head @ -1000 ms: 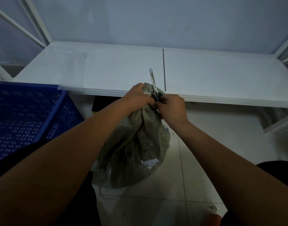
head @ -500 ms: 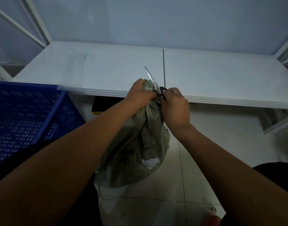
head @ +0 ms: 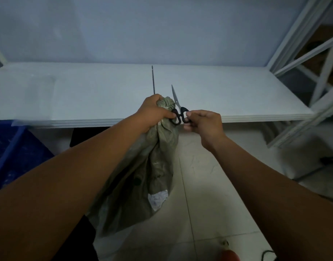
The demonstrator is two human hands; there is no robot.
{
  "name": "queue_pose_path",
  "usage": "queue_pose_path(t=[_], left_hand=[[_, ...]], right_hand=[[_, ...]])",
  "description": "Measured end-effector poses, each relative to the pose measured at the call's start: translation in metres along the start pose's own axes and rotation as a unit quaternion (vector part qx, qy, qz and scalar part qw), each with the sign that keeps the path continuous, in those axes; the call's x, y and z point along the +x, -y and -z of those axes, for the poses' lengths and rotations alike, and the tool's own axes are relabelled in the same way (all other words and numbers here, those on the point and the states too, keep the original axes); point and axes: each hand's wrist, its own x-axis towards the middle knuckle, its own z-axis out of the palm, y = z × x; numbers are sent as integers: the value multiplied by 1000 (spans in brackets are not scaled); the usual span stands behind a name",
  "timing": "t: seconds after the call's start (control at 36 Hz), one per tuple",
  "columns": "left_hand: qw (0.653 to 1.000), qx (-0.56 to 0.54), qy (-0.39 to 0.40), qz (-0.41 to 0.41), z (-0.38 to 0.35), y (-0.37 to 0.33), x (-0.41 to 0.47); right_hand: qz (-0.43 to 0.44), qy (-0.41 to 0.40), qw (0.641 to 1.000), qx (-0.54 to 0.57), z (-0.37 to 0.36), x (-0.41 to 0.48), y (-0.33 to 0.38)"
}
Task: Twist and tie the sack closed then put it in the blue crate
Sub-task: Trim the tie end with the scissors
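A grey-green woven sack (head: 154, 166) hangs in front of me over the tiled floor, its neck bunched tight. My left hand (head: 154, 112) grips that bunched neck from the left. My right hand (head: 203, 123) pinches the black handles of a pair of scissors (head: 178, 108), blades together and pointing up and away beside the sack's top. A white label shows low on the sack. The blue crate (head: 15, 153) stands at the left edge, partly hidden behind my left forearm.
A white table (head: 237, 95) runs across in front of me, its front edge just behind my hands. A white metal rack frame (head: 312, 72) stands at the right. A dark cable lies on the floor at right, and a red object (head: 229, 256) at the bottom edge.
My right hand has pulled away to the right of the sack's neck with the scissors. The view has swung right, so the crate sits further left. My left hand keeps its grip.
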Motion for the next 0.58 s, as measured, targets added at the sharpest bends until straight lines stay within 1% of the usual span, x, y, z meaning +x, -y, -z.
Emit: queue_pose_path(t=[0.08,0.19,0.25,0.31,0.36,0.44,0.5,0.58], left_hand=[[1000,0,10,3,-24,-7,16],[999,38,7,7,-58,-8,47],[996,84,8,5,-81,-13,66],[988,155,0,0,-101,-20,80],[976,218,-1,-14,-123,-29,91],[958,285,-11,-34,-155,-36,107],[949,312,-22,-43,-174,-36,120],[946,321,-20,-47,-192,-37,136]], right_hand=[[0,-33,999,17,20,17,-4],[-10,-80,996,30,43,43,-6],[-14,-106,994,30,58,58,-7],[-18,-128,991,22,69,72,-10],[-21,-161,987,3,82,87,-14],[-19,-209,978,-15,101,108,-16],[-15,-228,973,-43,113,124,-18],[8,-266,955,-131,127,146,-24]])
